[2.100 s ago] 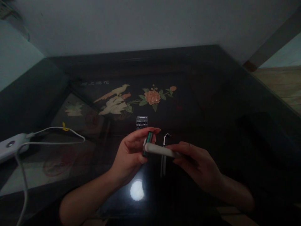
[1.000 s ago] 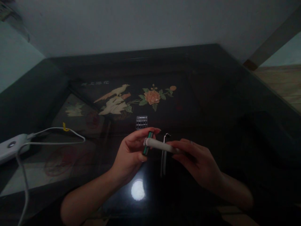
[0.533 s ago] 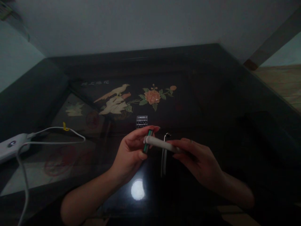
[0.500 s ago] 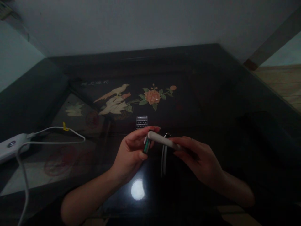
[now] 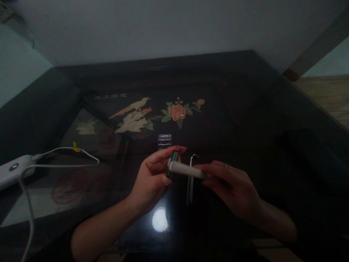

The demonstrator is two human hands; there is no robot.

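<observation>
Slim piece [image 5: 175, 156]: green stripe, near-black along the edges
Rod [image 5: 187, 170]: off-white, plain as far as I can make out
Little case [image 5: 164, 141]: dark, with pale lines in rows
Tabletop [image 5: 253, 105]: almost black from where I stand
Bird picture [image 5: 137, 104]: cream, the tail tinged orange
Big flower [image 5: 176, 112]: coral, green leaves around it
Box [image 5: 24, 167]: white, one dark round spot
Cable [image 5: 65, 166]: white
Tie [image 5: 75, 147]: bright yellow
Wall [image 5: 152, 29]: dull grey
Floor [image 5: 327, 91]: tan, faintly streaked
</observation>
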